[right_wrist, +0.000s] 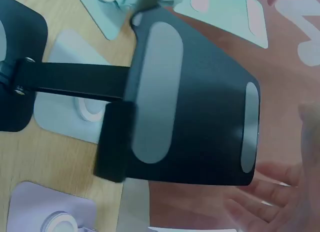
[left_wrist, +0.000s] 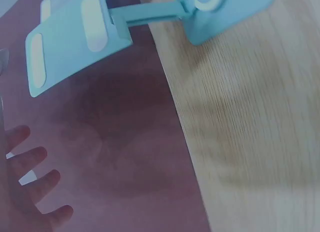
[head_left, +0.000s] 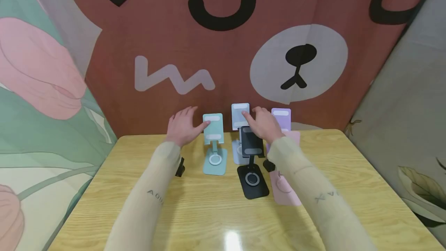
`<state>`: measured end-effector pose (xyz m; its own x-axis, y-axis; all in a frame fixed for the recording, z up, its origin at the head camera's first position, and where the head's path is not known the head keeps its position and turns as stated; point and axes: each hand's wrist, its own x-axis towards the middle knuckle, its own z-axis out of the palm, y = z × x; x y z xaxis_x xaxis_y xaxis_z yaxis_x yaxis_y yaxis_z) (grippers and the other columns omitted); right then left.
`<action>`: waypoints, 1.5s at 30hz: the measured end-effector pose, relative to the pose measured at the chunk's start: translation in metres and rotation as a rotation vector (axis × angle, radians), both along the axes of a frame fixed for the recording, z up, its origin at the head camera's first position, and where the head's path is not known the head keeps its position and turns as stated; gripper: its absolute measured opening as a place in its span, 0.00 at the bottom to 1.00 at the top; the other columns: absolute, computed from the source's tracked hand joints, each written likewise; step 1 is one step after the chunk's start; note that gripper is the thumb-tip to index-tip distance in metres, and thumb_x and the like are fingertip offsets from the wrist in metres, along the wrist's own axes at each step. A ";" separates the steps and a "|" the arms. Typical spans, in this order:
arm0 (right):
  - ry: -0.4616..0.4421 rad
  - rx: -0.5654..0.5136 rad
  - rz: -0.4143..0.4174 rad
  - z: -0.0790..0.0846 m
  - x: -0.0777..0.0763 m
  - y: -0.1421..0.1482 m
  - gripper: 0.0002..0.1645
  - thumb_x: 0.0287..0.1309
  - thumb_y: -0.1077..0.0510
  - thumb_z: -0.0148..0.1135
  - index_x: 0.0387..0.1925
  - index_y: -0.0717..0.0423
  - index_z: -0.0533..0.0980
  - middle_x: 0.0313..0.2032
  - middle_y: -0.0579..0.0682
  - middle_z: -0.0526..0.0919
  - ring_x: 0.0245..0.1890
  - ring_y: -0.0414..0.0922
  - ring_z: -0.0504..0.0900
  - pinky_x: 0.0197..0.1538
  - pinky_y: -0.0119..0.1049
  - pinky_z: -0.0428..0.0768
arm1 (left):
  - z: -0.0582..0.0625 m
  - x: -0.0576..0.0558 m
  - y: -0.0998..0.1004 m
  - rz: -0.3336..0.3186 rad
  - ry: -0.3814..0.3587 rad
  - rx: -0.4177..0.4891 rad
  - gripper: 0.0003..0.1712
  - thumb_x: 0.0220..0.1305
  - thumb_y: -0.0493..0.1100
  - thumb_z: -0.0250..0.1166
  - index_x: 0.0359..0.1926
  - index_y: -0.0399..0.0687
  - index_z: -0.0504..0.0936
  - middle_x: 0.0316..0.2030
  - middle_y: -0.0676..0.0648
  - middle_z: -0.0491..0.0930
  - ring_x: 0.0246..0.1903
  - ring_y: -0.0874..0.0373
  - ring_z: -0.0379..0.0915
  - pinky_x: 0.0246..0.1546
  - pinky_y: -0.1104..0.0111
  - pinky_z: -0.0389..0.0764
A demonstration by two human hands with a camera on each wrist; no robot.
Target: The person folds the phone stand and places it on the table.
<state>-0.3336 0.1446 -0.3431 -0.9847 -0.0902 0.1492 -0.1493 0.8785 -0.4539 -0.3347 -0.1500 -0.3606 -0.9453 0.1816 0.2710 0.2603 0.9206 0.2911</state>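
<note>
Several folding phone stands stand upright on the table. My left hand (head_left: 182, 127) is held up with spread fingers, its thumb overlapping the edge of the teal phone stand (head_left: 213, 129) in the head view. Those fingers (left_wrist: 42, 184) curve loosely beside the teal stand in the left wrist view, holding nothing. Behind the black phone stand (head_left: 252, 142) is my right hand (head_left: 266, 125), its thumb overlapping the light blue phone stand (head_left: 240, 115). In the right wrist view, the black stand's plate (right_wrist: 210, 102) fills the middle, with the right fingers (right_wrist: 275, 182) relaxed past its edge.
A purple phone stand (head_left: 281, 117) stands behind the right wrist. My right sleeve partly hides a pink phone stand (head_left: 283, 191). The wooden table (head_left: 195, 208) ends at a brown cloth backdrop (head_left: 160, 30) printed with a bear. Patterned cloth hangs at both sides.
</note>
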 end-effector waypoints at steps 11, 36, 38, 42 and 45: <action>-0.038 -0.076 -0.091 -0.010 0.013 -0.011 0.43 0.73 0.32 0.46 0.62 0.70 0.66 0.54 0.67 0.79 0.49 0.59 0.80 0.54 0.52 0.79 | -0.009 0.013 0.007 -0.014 0.041 0.167 0.53 0.65 0.80 0.49 0.77 0.50 0.61 0.73 0.43 0.63 0.71 0.42 0.58 0.68 0.40 0.58; -0.372 -0.744 -0.249 -0.055 0.023 0.001 0.51 0.65 0.21 0.47 0.68 0.58 0.67 0.57 0.60 0.73 0.55 0.56 0.71 0.59 0.53 0.73 | -0.053 0.052 0.035 -0.061 0.142 0.481 0.47 0.68 0.70 0.59 0.74 0.44 0.65 0.70 0.44 0.68 0.68 0.45 0.62 0.67 0.47 0.61; -0.387 -0.782 -0.229 -0.056 0.023 0.004 0.50 0.64 0.22 0.49 0.68 0.58 0.67 0.57 0.60 0.73 0.55 0.56 0.71 0.58 0.52 0.73 | -0.057 0.054 0.037 -0.058 0.158 0.500 0.46 0.68 0.68 0.61 0.74 0.43 0.65 0.70 0.43 0.68 0.68 0.45 0.62 0.68 0.47 0.60; -0.395 -0.841 -0.179 -0.058 0.025 0.007 0.45 0.64 0.24 0.55 0.62 0.57 0.72 0.54 0.59 0.76 0.52 0.54 0.74 0.55 0.49 0.74 | -0.063 0.058 0.042 -0.038 0.169 0.519 0.46 0.68 0.68 0.61 0.74 0.44 0.64 0.70 0.44 0.67 0.69 0.47 0.60 0.69 0.47 0.57; -0.386 -0.867 -0.153 -0.060 0.027 0.007 0.41 0.65 0.27 0.58 0.59 0.58 0.74 0.53 0.58 0.76 0.51 0.53 0.74 0.52 0.47 0.73 | -0.064 0.061 0.045 -0.039 0.201 0.556 0.45 0.68 0.67 0.62 0.73 0.42 0.65 0.69 0.43 0.67 0.68 0.46 0.60 0.68 0.48 0.58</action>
